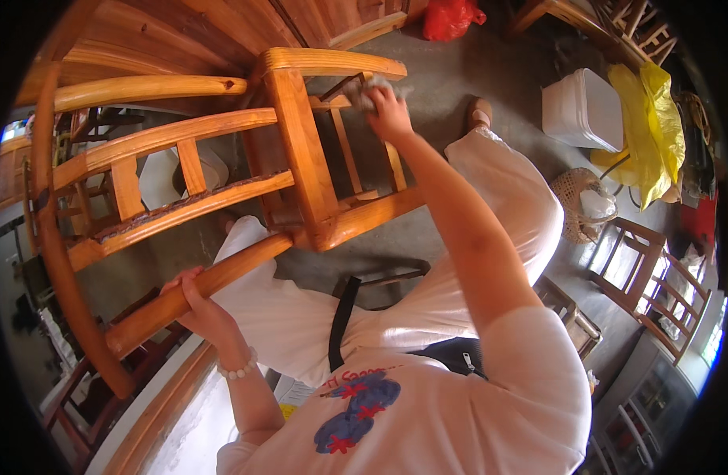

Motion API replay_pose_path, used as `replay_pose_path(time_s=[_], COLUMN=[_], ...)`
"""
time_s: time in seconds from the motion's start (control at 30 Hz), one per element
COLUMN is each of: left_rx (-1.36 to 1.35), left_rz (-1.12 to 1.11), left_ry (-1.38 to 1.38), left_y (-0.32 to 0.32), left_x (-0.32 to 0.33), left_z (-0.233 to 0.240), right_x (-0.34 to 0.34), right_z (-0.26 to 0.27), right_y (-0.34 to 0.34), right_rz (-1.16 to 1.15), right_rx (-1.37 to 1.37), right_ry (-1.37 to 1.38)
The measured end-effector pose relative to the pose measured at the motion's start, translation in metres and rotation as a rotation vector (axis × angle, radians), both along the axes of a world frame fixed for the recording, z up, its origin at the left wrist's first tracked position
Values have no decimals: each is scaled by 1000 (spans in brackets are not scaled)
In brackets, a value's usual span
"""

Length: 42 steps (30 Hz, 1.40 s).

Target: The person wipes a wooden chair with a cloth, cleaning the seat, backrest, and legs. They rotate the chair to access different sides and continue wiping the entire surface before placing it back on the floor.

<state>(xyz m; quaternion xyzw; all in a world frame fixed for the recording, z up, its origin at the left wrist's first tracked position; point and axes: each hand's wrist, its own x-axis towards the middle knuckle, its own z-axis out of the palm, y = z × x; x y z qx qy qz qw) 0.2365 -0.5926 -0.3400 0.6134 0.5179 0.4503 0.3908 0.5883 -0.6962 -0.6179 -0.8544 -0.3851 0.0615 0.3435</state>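
Observation:
A varnished wooden chair (307, 148) lies tipped over before me, its backrest to the left and its legs and rungs to the right. Around one round backrest post, at the lower left, my left hand (203, 303) is closed. My right hand (390, 116) reaches out to the far side of the chair and presses a crumpled grey cloth (364, 92) on a leg or rung. The cloth is slightly blurred, and the fingers partly cover it. Dark, rough patches run along one backrest rail (203, 205).
Wooden panels stand behind the chair. A red plastic bag (450, 19) lies at the top. At the right are a white plastic bucket (568, 110), yellow plastic sheeting (652, 130), a woven basket (571, 205) and a small wooden chair (643, 279).

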Motion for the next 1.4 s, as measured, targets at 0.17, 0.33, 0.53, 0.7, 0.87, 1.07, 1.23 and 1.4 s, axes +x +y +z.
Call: replay_pose_path(time_s=[0.17, 0.33, 0.53, 0.7, 0.87, 1.07, 1.23, 1.4], left_rx=[25, 23, 33, 47, 34, 95, 53, 79], left_rz=[-10, -43, -81, -109, -161, -163, -101, -158], left_ry=[-22, -56, 2, -50, -103, -110, -152, -203], left_y=[-3, -3, -9, -9, -16, -16, -15, -9], left_x=[-13, -9, -5, -11, -6, 2, -2, -8], left_z=[-4, -5, 5, 3, 6, 0, 3, -6], right_x=[-86, -31, -37, -26, 2, -50, -141, -170], right_z=[31, 16, 16, 74, 148, 125, 92, 159], right_y=[-99, -32, -41, -70, 53, 122, 12, -73], right_rz=[188, 12, -72, 384, 98, -57, -149, 239], right_rx=[-218, -206, -111, -572, 255, 289, 311, 63], right_ry=[199, 61, 193, 194, 114, 104, 337, 61])
